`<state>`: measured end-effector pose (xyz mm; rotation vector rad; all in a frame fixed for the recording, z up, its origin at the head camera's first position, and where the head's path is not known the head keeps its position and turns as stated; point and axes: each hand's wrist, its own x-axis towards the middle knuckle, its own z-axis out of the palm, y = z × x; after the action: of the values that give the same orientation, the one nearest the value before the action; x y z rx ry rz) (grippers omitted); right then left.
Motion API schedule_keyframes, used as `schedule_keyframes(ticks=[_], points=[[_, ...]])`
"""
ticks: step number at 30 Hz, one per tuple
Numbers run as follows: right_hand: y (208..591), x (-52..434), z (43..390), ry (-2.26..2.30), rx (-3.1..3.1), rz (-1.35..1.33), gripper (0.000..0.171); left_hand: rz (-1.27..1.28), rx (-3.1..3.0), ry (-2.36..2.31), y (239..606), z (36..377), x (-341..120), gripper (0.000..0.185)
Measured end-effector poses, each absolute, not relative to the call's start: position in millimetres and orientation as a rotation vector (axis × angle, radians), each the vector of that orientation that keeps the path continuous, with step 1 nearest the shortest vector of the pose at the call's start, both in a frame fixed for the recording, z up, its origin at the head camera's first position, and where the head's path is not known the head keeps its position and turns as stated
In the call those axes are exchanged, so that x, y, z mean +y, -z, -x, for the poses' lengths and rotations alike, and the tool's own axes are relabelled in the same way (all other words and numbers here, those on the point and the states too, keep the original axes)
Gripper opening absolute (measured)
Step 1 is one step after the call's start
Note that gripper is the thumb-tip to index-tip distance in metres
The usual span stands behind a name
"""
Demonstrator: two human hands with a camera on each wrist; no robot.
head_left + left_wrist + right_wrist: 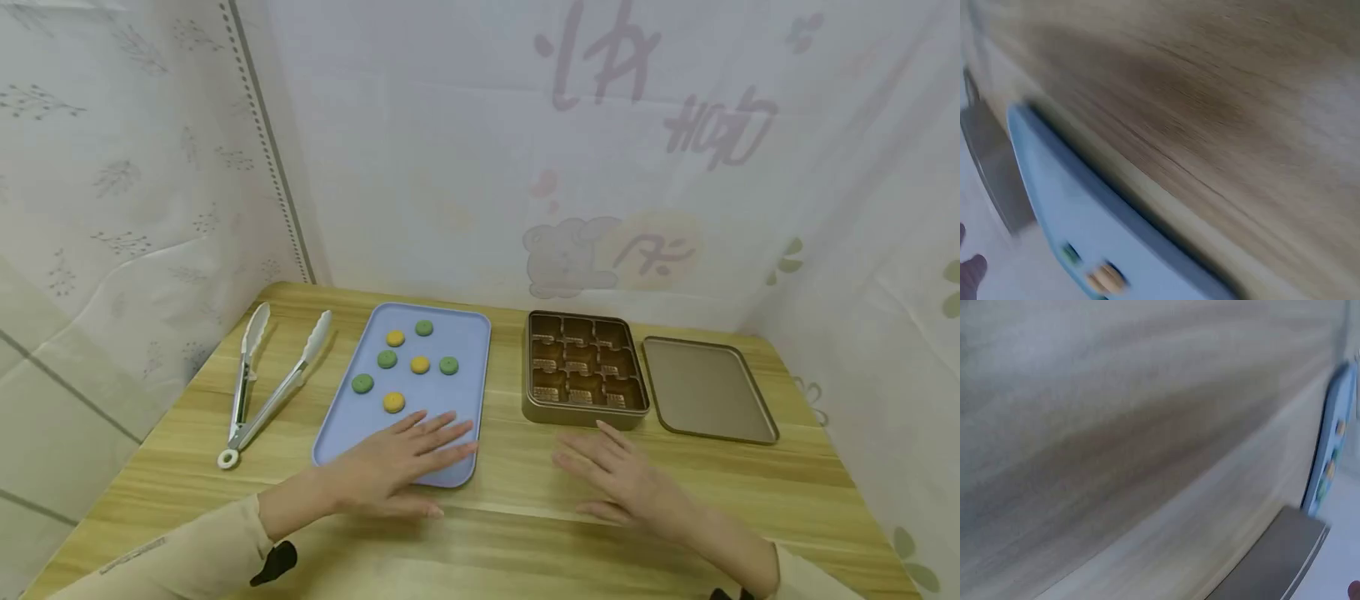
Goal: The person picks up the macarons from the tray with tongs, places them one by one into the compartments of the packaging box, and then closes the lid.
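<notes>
In the head view my left hand (405,462) hovers over the near end of a blue tray (341,433), fingers spread and nothing held. Several small round cookies lie on the tray, some green like this green cookie (362,383), others yellow like this yellow cookie (393,402). My right hand (626,479) is just in front of a square bronze tin (585,414), its fingers extended and holding nothing. Inside the tin sits a brown divider (577,358) with several square compartments. Both wrist views are blurred and show mostly the wooden table.
Metal tongs (255,417) with pale tips lie spread apart left of the tray. A flat bronze lid (708,390) rests right of the tin. Behind the wooden table (480,542) hangs a printed white curtain (420,167).
</notes>
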<state>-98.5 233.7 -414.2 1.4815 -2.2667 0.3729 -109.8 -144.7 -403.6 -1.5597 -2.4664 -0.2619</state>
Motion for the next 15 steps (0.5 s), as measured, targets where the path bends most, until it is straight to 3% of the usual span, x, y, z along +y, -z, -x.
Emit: schedule_keyframes(ticks=[4, 9, 12, 15], points=[[417, 247, 121, -0.596, -2.249, -1.196, 0.047, 1.142, -2.539, 0.613, 407, 123, -169, 0.066], [415, 271, 148, -0.775, -2.319, -0.735, 0.029, 0.434, -2.643, 1.028, 408, 138, -216, 0.064], [416, 282, 161, -0.862, -2.427, -0.456, 0.031, 0.074, -2.655, 1.085, 410, 143, -247, 0.069], [418, 288, 173, -0.894, -2.515, -0.270, 0.031, -0.128, -2.630, 1.093, 416, 145, -272, 0.069]])
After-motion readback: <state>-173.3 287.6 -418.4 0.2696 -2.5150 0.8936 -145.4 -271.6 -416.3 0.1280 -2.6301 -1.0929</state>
